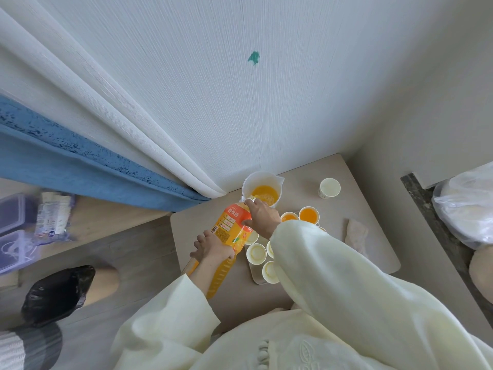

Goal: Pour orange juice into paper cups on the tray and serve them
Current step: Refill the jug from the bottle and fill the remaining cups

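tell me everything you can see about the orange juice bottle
The orange juice bottle is large, of clear ribbed plastic, with juice inside and an orange label printed with characters and a barcode. It is tilted, base toward the person, neck at the rim of the translucent pitcher, which holds juice. The left hand grips its lower body and the right hand holds its shoulder near the neck. Whether juice is flowing cannot be told.

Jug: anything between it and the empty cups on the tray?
Yes. The tilted bottle, held by the left hand and right hand, and the right sleeve lie between the jug and the empty cups on the tray.
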### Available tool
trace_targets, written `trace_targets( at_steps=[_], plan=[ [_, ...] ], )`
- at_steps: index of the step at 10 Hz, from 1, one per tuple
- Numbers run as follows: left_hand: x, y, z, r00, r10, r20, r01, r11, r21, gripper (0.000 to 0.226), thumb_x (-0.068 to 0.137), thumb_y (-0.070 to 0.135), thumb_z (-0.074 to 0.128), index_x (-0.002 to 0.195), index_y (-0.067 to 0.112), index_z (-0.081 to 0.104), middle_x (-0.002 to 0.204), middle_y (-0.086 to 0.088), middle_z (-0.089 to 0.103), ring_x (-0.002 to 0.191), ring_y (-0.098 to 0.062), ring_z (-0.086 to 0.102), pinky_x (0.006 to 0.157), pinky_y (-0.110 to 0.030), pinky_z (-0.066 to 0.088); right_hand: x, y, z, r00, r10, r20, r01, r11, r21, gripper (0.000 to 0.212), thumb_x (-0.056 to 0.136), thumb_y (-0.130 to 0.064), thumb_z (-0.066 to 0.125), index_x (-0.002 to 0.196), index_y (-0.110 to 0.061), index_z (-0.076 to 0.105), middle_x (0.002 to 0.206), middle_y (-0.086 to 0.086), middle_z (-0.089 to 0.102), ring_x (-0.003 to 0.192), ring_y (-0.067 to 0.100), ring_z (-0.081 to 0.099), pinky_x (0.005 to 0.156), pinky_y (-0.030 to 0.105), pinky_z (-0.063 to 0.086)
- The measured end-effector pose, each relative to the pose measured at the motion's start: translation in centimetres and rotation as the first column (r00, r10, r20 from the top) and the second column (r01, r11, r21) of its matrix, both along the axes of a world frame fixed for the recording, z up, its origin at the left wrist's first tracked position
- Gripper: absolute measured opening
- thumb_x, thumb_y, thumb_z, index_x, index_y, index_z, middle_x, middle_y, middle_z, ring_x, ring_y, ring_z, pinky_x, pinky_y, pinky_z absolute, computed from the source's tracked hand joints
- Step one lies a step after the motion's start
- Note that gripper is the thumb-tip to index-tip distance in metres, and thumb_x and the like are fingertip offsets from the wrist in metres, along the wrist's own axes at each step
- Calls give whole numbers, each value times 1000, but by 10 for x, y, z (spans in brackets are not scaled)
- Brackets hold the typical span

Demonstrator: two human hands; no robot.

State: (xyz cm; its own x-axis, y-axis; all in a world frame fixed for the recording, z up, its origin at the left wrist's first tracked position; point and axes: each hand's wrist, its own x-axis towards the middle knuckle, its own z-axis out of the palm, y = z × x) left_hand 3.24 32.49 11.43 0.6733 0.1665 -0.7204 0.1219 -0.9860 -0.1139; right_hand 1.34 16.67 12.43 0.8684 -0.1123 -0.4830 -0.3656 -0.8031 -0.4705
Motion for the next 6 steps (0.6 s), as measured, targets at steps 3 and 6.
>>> trace_targets(
  at_steps=[3,6],
  plan=[
    [1,-1,1,1000,-6,2,6,1000,7,91,64,35,81,134,13,27,137,-13,36,129,-32,37,106,-52,32,-1,1,1,1000,-3,23,3,1000,-6,63,91,-36,63,143,-16,35,133,9,50,124,27,48,90,41,48],
    [0,-2,3,1000,-7,6,7,1000,5,91,64,35,81,134,13,27,137,-12,36,129,-31,37,106,-52,32,-1,1,0,1000,-10,22,10,1000,-7,63,91,-38,63,143,-17,35,134,9,50,124,27,48,90,41,48]
  ],
)
